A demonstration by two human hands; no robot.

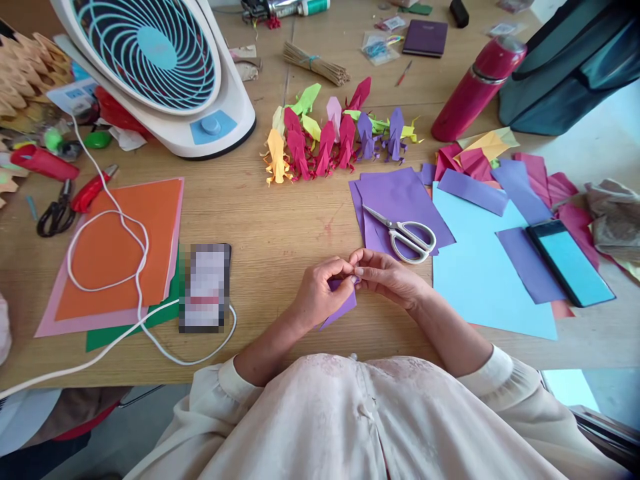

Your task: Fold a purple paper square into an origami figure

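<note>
A small folded purple paper (pixel 343 308) is held near the table's front edge, its pointed end hanging toward me. My left hand (pixel 324 288) is closed on it, thumb and fingers pinched together. Fingertips of my right hand (pixel 385 275) meet the left ones at the paper's upper edge; they are also pinched. White-handled scissors (pixel 407 235) lie partly spread on purple sheets (pixel 387 190), just beyond my right hand. Several folded paper figures in orange, red, pink, green and purple (pixel 325 143) stand grouped farther back.
Left are a white fan (pixel 225 100), orange sheets (pixel 120 253), a white cable (pixel 143 293) and a blurred phone (pixel 204 287). Right are light blue paper (pixel 480 267), another phone (pixel 573 263), paper pieces (pixel 535 180), a red bottle (pixel 477 90) and a dark teal bag (pixel 565 73).
</note>
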